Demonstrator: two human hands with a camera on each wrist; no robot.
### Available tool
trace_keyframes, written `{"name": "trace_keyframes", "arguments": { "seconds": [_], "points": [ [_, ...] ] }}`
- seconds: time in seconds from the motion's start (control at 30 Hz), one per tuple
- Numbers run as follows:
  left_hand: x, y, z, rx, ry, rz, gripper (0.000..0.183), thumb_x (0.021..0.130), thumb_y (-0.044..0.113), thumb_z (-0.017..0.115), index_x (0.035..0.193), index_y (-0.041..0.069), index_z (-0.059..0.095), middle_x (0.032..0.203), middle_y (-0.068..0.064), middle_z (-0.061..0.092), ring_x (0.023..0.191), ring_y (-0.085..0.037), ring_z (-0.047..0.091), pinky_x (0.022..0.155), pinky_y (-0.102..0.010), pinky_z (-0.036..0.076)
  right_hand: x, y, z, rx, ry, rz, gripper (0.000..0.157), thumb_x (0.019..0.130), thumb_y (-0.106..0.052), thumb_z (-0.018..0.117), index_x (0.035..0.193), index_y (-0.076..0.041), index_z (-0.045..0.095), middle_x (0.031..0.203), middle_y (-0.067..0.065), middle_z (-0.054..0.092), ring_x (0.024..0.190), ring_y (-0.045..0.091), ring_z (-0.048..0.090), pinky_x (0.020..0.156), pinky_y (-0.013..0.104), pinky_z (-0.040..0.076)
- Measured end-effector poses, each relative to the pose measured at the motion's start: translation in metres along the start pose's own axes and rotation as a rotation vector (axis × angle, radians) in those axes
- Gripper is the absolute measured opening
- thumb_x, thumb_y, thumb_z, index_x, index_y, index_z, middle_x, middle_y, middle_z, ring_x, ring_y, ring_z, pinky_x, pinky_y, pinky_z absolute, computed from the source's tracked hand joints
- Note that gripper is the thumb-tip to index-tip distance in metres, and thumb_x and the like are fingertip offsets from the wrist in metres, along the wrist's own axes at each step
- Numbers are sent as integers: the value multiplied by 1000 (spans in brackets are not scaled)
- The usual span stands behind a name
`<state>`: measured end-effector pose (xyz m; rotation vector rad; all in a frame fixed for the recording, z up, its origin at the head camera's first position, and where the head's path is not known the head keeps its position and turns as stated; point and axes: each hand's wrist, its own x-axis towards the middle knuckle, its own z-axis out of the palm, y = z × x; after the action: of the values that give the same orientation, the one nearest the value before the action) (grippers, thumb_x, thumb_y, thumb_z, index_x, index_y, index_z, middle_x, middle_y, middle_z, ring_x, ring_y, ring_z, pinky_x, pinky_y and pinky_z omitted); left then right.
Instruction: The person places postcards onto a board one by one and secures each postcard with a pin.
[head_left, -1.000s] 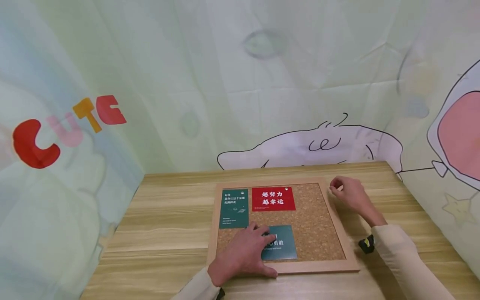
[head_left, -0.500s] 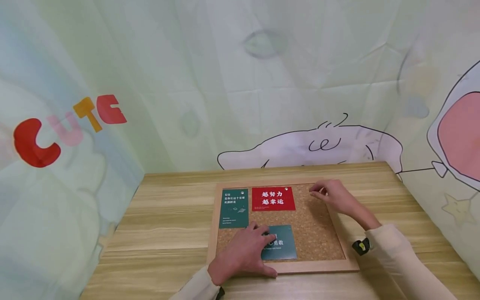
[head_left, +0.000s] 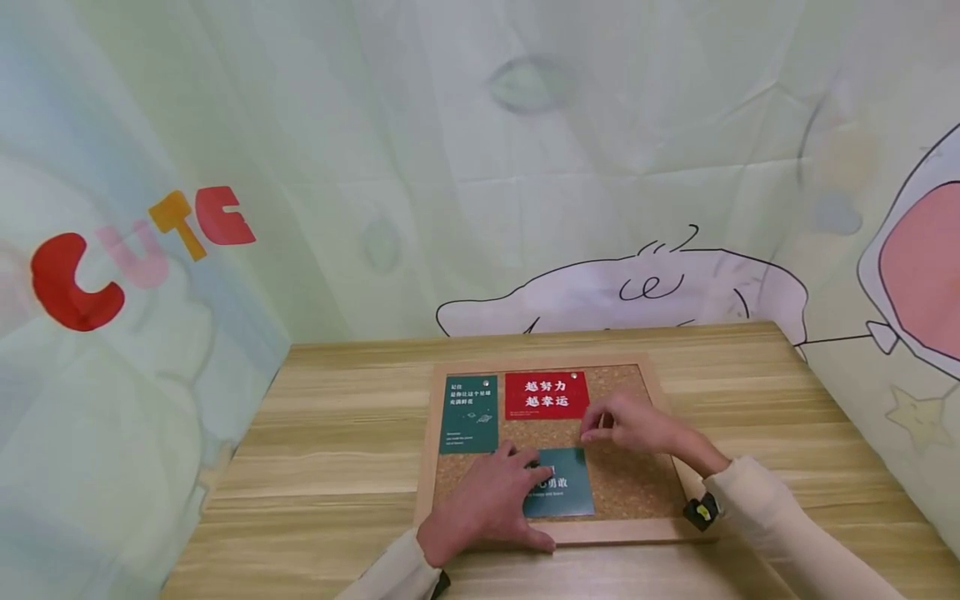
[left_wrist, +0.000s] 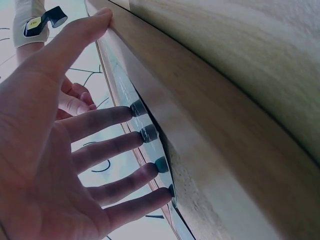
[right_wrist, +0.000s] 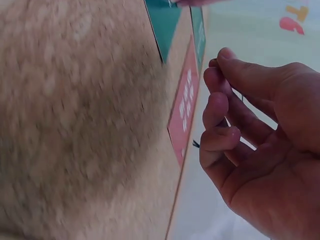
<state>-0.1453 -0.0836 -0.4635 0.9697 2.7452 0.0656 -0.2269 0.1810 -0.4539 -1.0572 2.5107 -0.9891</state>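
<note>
A cork board [head_left: 637, 483] in a light wood frame lies on the table. My left hand [head_left: 495, 492] spreads over its lower part, fingertips pressing a blue-green card [head_left: 566, 500] with white lettering. In the left wrist view, the straight fingers [left_wrist: 107, 145] meet the card's surface, while the thumb rests on the frame. Just above that card's upper right corner hovers my right hand [head_left: 626, 423]. In the right wrist view, its thumb and index finger pinch a small pin [right_wrist: 214, 63], mostly hidden by the fingertips.
A tall green card [head_left: 468, 425] and a red card [head_left: 546, 396] lie at the board's upper left, each with a small round pin head in its upper right corner. The wooden table [head_left: 352, 442] extends around the board. Behind it hangs a printed curtain [head_left: 360, 150].
My right hand has moved left and toward me, from beyond the board's right frame to the blue-green card's upper right corner. The left hand stays on that card.
</note>
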Motion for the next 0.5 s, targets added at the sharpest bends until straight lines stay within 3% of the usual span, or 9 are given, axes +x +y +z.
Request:
{"name": "trace_keyframes", "arguments": {
  "seconds": [0.23,0.5],
  "points": [
    [0,0,0,-13,-7,2,87,73,82,73,144,33,62,145,3,56,124,-26,52,93,-46,56,5,-4,10,-1,-88,63,6,96,-10,76,94,-14,79,83,-10,70,75,12,60,70,29,53],
    [1,1,0,-2,-8,3,88,73,82,73,144,32,63,145,2,56,125,-27,52,93,-47,56,9,1,16,-62,-125,29,10,94,-8,76,89,-16,78,79,-12,68,73,7,58,71,28,52]
  ]
}}
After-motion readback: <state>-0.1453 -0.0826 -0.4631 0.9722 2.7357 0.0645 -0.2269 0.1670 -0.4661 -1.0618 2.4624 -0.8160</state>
